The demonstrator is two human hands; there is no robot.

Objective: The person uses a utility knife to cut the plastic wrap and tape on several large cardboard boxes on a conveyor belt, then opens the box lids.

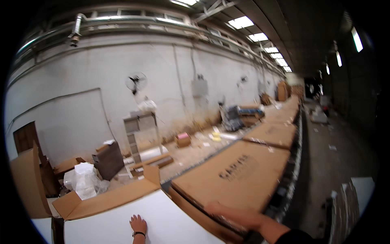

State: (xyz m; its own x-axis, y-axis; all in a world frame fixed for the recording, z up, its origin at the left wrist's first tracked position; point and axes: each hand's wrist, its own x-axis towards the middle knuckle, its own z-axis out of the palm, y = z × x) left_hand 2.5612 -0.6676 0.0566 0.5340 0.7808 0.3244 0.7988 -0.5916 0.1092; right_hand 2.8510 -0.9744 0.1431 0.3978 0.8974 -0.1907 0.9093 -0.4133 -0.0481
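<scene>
My left hand point(138, 225) lies flat on a white panel point(105, 221), fingers spread, with a dark watch at the wrist. The panel sits in an open cardboard carton, whose raised brown flap point(109, 200) runs along its far side. To the right, my right hand point(217, 209) is at the near end of a large flat closed carton point(248, 173) with dark printing on top. Motion smears its fingers, so their grip does not show.
More flat cartons point(271, 133) lie in a row on a long conveyor point(293, 179). Clear plastic wrap point(84, 179), a grey shelf frame point(138, 136) and a small box point(183, 140) stand by the left wall. Stacked boards point(345, 207) are at lower right beside the aisle.
</scene>
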